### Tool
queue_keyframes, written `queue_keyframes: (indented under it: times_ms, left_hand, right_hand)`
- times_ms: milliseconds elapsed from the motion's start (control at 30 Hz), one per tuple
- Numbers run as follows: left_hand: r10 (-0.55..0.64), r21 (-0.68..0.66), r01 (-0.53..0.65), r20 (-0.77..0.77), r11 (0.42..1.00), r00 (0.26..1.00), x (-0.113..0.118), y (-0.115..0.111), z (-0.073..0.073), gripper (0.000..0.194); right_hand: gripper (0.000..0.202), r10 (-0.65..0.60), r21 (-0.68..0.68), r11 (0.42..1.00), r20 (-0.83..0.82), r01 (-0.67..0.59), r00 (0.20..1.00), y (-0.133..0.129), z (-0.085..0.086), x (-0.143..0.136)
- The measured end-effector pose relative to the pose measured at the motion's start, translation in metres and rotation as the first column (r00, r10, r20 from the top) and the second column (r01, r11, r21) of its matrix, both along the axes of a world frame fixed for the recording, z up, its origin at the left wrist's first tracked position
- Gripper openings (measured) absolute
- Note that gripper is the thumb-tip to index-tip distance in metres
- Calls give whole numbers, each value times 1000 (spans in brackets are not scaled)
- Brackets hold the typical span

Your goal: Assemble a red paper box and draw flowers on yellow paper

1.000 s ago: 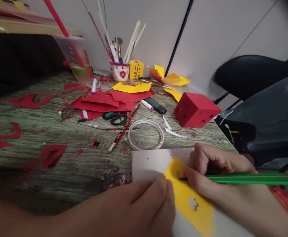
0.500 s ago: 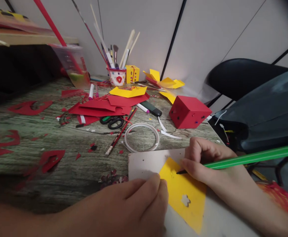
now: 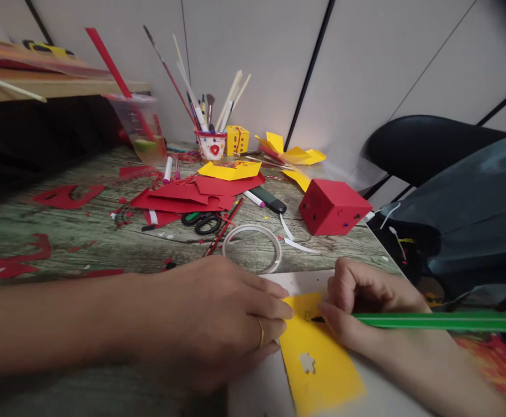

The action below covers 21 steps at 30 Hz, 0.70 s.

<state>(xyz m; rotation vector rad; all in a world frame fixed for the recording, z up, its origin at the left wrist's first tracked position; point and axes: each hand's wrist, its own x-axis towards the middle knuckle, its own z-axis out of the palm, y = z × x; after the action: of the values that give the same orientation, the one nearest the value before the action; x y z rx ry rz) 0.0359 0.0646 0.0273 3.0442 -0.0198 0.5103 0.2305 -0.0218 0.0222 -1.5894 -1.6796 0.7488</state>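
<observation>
A piece of yellow paper (image 3: 329,370) with a flower-shaped hole lies on a white board (image 3: 253,391) in front of me. A small drawn mark shows near its upper part. My right hand (image 3: 366,304) is closed round a slim green pencil (image 3: 444,321), whose dark tip touches the paper beside that mark. At the paper's left edge, my left hand (image 3: 222,315) has its fingers close together, holding the sheet; its thumb is mostly hidden. A ring of white tape (image 3: 278,246) lies just beyond the board.
Black-handled scissors (image 3: 208,224), red paper sheets (image 3: 177,197) and red scraps cover the table. A red paper cube (image 3: 335,207) stands right, near the edge. Farther back are a decorated brush cup (image 3: 212,147) and a plastic cup (image 3: 138,124). A black chair (image 3: 435,145) stands right.
The yellow paper has turned, its hole shifting left. My left hand has moved up and flattened along the paper's left edge. The green pencil now lies more level, its tip slightly lower.
</observation>
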Motion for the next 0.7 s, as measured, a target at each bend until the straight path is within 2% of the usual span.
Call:
queue_keyframes:
  times_ms: [67, 100, 233, 333, 500, 700]
  left_hand:
    - [-85, -2, 85, -20, 996, 996, -1, -2, 0, 21]
    - [-88, 5, 89, -11, 996, 996, -1, -5, 0, 23]
    - [-8, 39, 6, 67, 999, 998, -1, -21, -5, 36]
    - [39, 76, -45, 81, 996, 996, -1, -30, -11, 38]
    - [57, 86, -62, 57, 994, 997, -4, -32, -16, 36]
    - [67, 96, -74, 70, 993, 995, -4, -33, -16, 34]
  right_hand:
    - [26, -8, 0, 1000, 44, 8, 999, -1, 0, 0]
    - [26, -9, -3, 1000, 59, 10, 998, -1, 0, 0]
    - [24, 0, -22, 1000, 66, 1, 998, -2, 4, -2]
    - [22, -3, -5, 1000, 96, 3, 995, -2, 7, -2]
    - [21, -12, 31, 1000, 169, 7, 985, -4, 7, -3]
    - [22, 9, 30, 999, 142, -13, 990, -4, 4, -1]
